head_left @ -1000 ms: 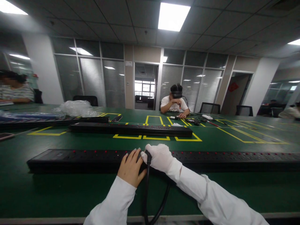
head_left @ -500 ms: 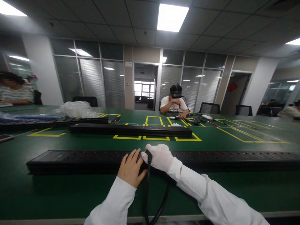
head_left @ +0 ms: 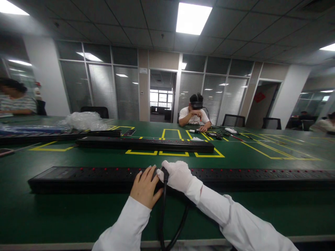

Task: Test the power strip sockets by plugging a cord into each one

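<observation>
the fingers (head_left: 165,164) of the gloved right hand (head_left: 179,176) are clamped on the black plug (head_left: 165,174) at the power strip (head_left: 89,184) on the bench (head_left: 86,218), the left hand (head_left: 143,189) spread beside it, and whether the plug is seated is hidden.

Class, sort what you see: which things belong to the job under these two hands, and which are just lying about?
Seemingly in use:
- near power strip, touched by left hand
- black cable, held by gloved right hand

Seemingly lying about:
- farther power strip
- crumpled clear plastic
- phone behind that strip
</observation>
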The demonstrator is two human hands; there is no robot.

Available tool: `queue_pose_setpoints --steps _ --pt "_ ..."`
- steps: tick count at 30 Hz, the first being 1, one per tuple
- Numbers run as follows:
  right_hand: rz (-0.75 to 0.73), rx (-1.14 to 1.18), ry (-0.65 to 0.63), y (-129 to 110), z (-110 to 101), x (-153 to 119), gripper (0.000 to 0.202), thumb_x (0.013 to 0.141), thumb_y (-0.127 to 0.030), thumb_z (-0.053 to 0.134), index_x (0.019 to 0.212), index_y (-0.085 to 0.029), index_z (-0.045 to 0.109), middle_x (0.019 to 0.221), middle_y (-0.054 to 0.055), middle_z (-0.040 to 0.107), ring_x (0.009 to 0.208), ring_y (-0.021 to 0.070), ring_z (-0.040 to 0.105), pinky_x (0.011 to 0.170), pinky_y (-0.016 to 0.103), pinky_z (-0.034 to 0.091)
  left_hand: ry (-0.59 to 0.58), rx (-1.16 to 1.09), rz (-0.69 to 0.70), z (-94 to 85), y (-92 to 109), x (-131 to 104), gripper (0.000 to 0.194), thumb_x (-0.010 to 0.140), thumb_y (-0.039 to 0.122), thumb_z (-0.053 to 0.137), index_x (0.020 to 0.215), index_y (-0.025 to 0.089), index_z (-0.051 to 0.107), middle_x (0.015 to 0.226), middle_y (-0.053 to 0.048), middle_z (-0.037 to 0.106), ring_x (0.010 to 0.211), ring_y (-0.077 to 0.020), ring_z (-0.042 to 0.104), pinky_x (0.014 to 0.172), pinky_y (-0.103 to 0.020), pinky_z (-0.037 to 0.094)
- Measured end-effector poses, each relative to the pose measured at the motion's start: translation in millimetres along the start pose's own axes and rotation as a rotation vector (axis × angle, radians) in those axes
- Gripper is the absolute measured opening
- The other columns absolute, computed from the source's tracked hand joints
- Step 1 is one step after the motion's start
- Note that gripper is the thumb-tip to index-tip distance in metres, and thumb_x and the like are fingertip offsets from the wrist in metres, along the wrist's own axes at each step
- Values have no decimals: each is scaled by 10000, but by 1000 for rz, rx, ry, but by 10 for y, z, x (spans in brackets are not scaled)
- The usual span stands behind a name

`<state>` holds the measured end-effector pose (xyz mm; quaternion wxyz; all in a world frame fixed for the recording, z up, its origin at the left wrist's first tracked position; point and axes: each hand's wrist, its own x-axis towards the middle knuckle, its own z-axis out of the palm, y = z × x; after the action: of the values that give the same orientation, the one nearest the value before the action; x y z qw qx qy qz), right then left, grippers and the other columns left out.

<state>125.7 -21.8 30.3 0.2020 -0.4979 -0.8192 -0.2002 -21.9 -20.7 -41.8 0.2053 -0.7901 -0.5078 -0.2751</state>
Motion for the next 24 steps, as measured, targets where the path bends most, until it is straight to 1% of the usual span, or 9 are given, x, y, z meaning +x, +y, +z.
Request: queue_pose_setpoints --steps 4,6,9,12,16,20,24 --pt "16 52 -23 53 26 29 402 837 -539 284 849 -229 540 658 11 626 589 133 557 525 226 253 8 5 3 0 0 -3 430 706 326 509 1129 250 502 1237 -68 484 1136 -260 410 921 -425 309" --pt "35 117 -60 115 61 68 393 828 -550 308 870 -243 551 655 -5 624 601 123 559 523 215 260 12 9 5 -4 4 -2 443 709 332 508 1145 255 491 1239 -73 481 1138 -263 406 923 -427 303" --pt "73 182 -99 194 110 112 386 831 -548 312 850 -256 564 652 -20 621 605 107 556 521 199 267 7 19 9 -14 12 1 476 710 336 507 1180 273 456 1242 -78 475 1143 -272 398 916 -443 297" --pt "66 127 -50 188 123 95 393 826 -556 313 848 -252 560 637 -11 619 605 121 561 525 210 260 -7 10 2 -21 14 4 454 710 340 504 1160 285 472 1246 -74 473 1147 -271 393 912 -448 297" --pt "25 35 14 94 76 17 407 818 -568 308 852 -236 541 640 8 625 583 137 556 538 229 246 -14 -3 3 -16 7 4 424 696 339 522 1113 266 513 1247 -72 473 1145 -270 395 915 -439 303" --pt "5 19 30 50 32 -16 408 835 -549 272 838 -230 527 661 9 630 575 136 551 537 237 231 -17 -1 2 -11 9 4 438 687 341 532 1118 260 509 1242 -75 476 1141 -274 398 913 -443 307" --pt "19 -2 27 48 34 -11 399 823 -555 305 840 -226 530 638 8 623 570 134 549 523 239 214 -11 -11 -6 -16 16 5 428 687 335 530 1110 268 512 1241 -68 478 1139 -271 402 915 -446 306"
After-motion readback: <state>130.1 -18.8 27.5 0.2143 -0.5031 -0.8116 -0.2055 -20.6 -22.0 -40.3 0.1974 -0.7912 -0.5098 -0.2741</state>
